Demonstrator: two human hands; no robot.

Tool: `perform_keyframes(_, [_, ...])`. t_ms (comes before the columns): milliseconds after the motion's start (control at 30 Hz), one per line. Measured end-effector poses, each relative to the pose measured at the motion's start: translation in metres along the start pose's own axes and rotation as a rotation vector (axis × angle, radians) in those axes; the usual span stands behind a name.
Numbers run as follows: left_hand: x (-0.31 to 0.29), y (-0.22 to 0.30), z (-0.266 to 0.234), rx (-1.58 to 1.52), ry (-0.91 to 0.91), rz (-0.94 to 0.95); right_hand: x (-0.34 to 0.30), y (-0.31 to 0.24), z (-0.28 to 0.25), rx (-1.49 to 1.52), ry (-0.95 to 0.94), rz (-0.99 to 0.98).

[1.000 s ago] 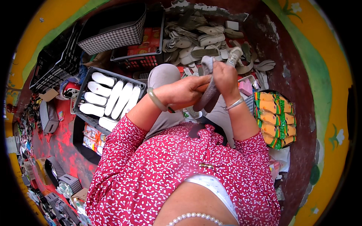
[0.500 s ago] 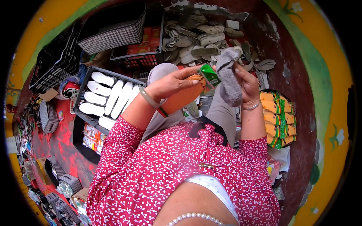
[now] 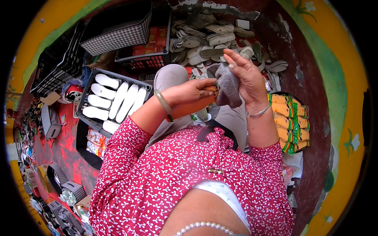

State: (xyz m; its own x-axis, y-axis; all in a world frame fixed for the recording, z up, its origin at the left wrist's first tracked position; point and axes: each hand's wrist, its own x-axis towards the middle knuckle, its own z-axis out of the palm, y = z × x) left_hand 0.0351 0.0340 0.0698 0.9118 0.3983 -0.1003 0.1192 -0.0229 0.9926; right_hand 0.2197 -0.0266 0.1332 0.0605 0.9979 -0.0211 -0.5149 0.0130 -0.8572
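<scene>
My left hand (image 3: 189, 92) has its fingers closed on an orange sole-shaped piece (image 3: 193, 108), which looks like an insole. Its far end is partly covered by a crumpled, fuzzy grey cloth piece (image 3: 228, 88). Beside that cloth is my right hand (image 3: 249, 80), palm turned inward and fingers stretched upward. The right thumb side lies against the cloth, and the cloth partly hides it. Both hands are above my lap, in front of my knees (image 3: 170, 74).
White insoles (image 3: 125, 102) fill a dark crate at left. Grey-beige soles (image 3: 204, 39) are heaped on the floor ahead. Orange packs with green bands (image 3: 289, 122) are stacked at right. A houndstooth basket (image 3: 118, 41) tops a black crate (image 3: 145, 63) at upper left.
The grey piece has swung inward and crumpled against the orange piece, hiding its green part. My right hand has moved left and its fingers have straightened. My left hand has shifted slightly.
</scene>
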Motion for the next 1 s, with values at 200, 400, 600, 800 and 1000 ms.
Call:
perform_keyframes(200, [-0.005,0.017,0.011,-0.071,-0.017,0.009,-0.005,0.020,0.003,-1.301,-0.295,-0.405])
perform_keyframes(400, [-0.008,0.002,-0.002,0.408,-0.020,-0.147,-0.014,0.013,0.003,-1.332,-0.395,-0.122])
perform_keyframes(600, [-0.011,0.030,0.009,0.475,0.026,-0.172,-0.014,0.018,-0.001,-1.486,-0.496,-0.079])
perform_keyframes(800, [-0.009,0.021,0.012,0.632,0.114,-0.138,-0.013,0.010,0.002,-1.639,-0.524,0.074])
perform_keyframes(1000, [-0.015,0.026,-0.001,0.592,0.059,-0.007,-0.018,0.008,-0.006,-1.555,-0.548,-0.041])
